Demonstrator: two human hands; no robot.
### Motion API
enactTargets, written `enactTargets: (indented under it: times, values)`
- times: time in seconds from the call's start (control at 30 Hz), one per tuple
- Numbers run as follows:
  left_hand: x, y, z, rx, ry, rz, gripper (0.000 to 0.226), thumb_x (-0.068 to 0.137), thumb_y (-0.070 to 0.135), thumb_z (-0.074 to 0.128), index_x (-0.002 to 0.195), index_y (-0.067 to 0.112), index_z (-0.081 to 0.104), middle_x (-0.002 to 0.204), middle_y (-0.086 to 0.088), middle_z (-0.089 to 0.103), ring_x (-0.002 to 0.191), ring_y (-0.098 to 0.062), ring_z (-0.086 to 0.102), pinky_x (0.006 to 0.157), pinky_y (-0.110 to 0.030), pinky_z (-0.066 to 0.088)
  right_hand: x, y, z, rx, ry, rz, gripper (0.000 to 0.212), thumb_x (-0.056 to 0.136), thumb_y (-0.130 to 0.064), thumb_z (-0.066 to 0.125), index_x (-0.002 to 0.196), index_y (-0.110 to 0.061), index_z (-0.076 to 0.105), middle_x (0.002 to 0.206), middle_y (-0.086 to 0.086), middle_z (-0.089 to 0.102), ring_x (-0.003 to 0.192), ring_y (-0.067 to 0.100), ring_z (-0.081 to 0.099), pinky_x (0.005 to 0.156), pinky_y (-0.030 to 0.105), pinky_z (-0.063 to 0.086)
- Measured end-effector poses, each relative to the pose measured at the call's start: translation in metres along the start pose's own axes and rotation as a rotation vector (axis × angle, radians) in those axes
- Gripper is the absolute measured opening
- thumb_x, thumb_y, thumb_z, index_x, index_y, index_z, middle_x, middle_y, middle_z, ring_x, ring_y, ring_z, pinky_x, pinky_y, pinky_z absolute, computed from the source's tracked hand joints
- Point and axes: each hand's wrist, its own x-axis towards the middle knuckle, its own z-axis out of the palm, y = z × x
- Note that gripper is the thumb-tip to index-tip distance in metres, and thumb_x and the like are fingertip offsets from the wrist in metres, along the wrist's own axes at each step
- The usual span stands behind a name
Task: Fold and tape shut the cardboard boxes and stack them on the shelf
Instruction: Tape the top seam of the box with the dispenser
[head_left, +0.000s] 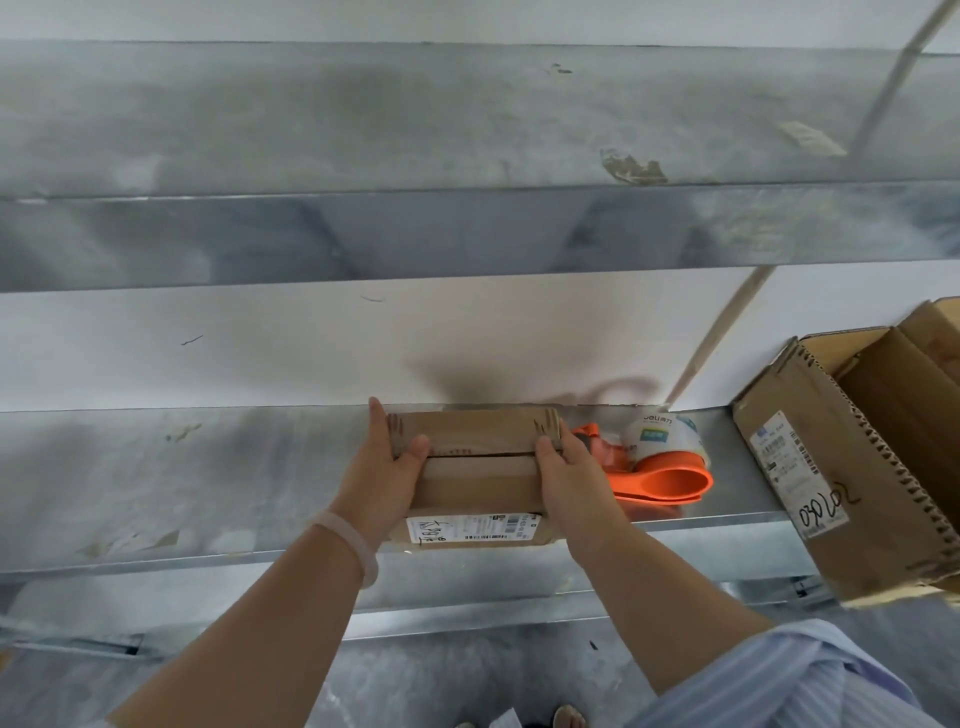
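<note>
A small brown cardboard box (475, 483) lies on the metal shelf (208, 483), a white shipping label on its near side. Its top flaps are folded down and meet at a seam across the middle. My left hand (387, 470) grips the box's left end, thumb on the top by the seam. My right hand (569, 475) grips the right end the same way. An orange tape dispenser (657, 467) with a roll of tape lies on the shelf just right of my right hand, apart from it.
A larger open cardboard box (852, 462) with a label and handwritten numbers stands at the right end of the shelf. Another metal shelf (467, 156) runs above. A white wall is behind. Below the shelf edge, a grey floor shows.
</note>
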Motion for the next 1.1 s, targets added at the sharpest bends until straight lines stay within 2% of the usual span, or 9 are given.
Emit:
enactTargets:
  times: [0.13,0.23,0.33,0.43,0.57,0.67,0.8,0.93,1.1]
  values:
    - [-0.002,-0.006,-0.002,-0.267,0.008,-0.069,0.058,0.104,0.030,0.043,0.155,0.035,0.016,0.148,0.007,0.035,0.119,-0.011,0.041,0.101,-0.026,0.034,-0.003,-0.002,-0.006,-0.003,-0.060,0.038,0.052,0.103,-0.046,0.034,0.153,-0.034,0.026,0.146,0.007,0.043,0.127,0.028,0.047,0.110,0.047,0.039]
    - [-0.003,-0.008,-0.002,-0.157,0.005,0.000,0.056,0.104,0.036,0.039,0.155,0.035,0.016,0.154,0.005,0.031,0.133,-0.015,0.037,0.107,-0.023,0.027,-0.006,-0.004,-0.010,-0.163,-0.127,-0.059,0.065,0.103,-0.047,0.036,0.157,-0.033,0.002,0.155,0.009,0.029,0.134,0.030,0.040,0.113,0.041,0.034]
    - [0.000,-0.014,-0.004,0.023,-0.015,0.207,0.077,0.092,0.052,0.047,0.155,0.032,0.008,0.157,0.013,0.016,0.144,-0.005,0.017,0.112,-0.021,0.016,-0.010,-0.002,-0.012,-0.288,-0.100,-0.245,0.080,0.096,-0.051,0.050,0.155,-0.039,-0.003,0.163,-0.005,0.006,0.146,0.024,0.020,0.119,0.041,0.024]
    - [0.004,-0.019,-0.011,0.196,-0.095,0.315,0.102,0.067,0.074,0.067,0.151,0.037,0.021,0.148,0.024,0.011,0.133,0.007,0.017,0.104,-0.007,0.018,-0.008,0.001,-0.019,-0.571,-0.158,-0.392,0.095,0.085,-0.064,0.058,0.154,-0.043,-0.003,0.158,-0.027,-0.018,0.149,0.019,0.000,0.119,0.042,0.015]
    - [0.008,-0.020,-0.014,0.209,-0.088,0.363,0.103,0.045,0.074,0.069,0.137,0.040,0.041,0.137,0.019,0.025,0.115,0.013,0.033,0.095,0.001,0.023,0.001,0.003,-0.027,-0.673,-0.196,-0.478,0.104,0.073,-0.073,0.063,0.155,-0.041,0.006,0.158,-0.029,-0.010,0.146,0.015,0.009,0.116,0.039,0.022]
    - [0.009,-0.020,-0.012,0.196,-0.059,0.386,0.091,0.046,0.071,0.072,0.128,0.045,0.043,0.132,0.019,0.030,0.114,0.025,0.030,0.088,0.007,0.026,0.005,0.008,-0.026,-0.638,-0.159,-0.497,0.097,0.075,-0.071,0.064,0.154,-0.042,0.014,0.157,-0.027,0.001,0.142,0.014,0.016,0.115,0.036,0.025]
    - [0.010,-0.020,-0.012,0.182,-0.051,0.385,0.088,0.052,0.061,0.087,0.128,0.041,0.047,0.126,0.027,0.030,0.112,0.025,0.031,0.085,0.008,0.027,0.008,0.009,-0.026,-0.579,-0.142,-0.497,0.091,0.074,-0.069,0.065,0.151,-0.044,0.024,0.155,-0.025,0.010,0.140,0.013,0.022,0.114,0.034,0.029]
    - [0.011,-0.021,-0.011,0.190,-0.034,0.394,0.084,0.055,0.055,0.088,0.128,0.040,0.048,0.124,0.031,0.028,0.112,0.025,0.031,0.086,0.008,0.027,0.010,0.012,-0.024,-0.541,-0.139,-0.489,0.086,0.069,-0.075,0.059,0.146,-0.049,0.032,0.154,-0.024,0.014,0.139,0.013,0.022,0.116,0.036,0.029]
    - [0.012,-0.020,-0.011,0.181,-0.029,0.398,0.089,0.048,0.066,0.082,0.126,0.042,0.048,0.124,0.026,0.030,0.112,0.024,0.031,0.087,0.008,0.025,0.005,0.007,-0.025,-0.594,-0.199,-0.519,0.045,0.085,-0.061,0.061,0.126,-0.067,0.046,0.156,-0.021,0.006,0.139,0.012,0.012,0.112,0.033,0.017]
